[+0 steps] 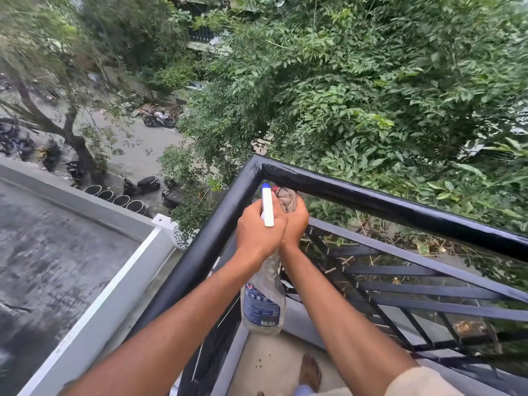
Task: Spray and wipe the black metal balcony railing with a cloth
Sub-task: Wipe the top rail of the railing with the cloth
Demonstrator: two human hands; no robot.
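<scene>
Head camera looks down over a balcony corner. The black metal railing (400,208) forms a V whose corner sits just above the middle of the frame. One glossy top rail runs to the lower left and the other to the right edge, with slanted black bars beneath it at lower right.

The left hand (261,231) is curled round the neck of a clear spray bottle (263,305). The bottle's white trigger head, tipped in blue, points up toward the corner, and its blue-labelled body hangs below the wrist. The right hand (297,221), touching the left hand's side, clutches a bunched grey-brown cloth (288,200). The cloth sits just under the right-running top rail, close to the corner; whether it touches the rail cannot be told.

A bare foot (310,372) stands on the pale balcony floor (268,364) at bottom centre. At left lies a grey flat roof (57,267) with a white edge. Beyond the railing, dense green trees (357,95) fill the upper right. Parked scooters (141,185) and a row of round black pots (120,200) stand on the street at left middle.
</scene>
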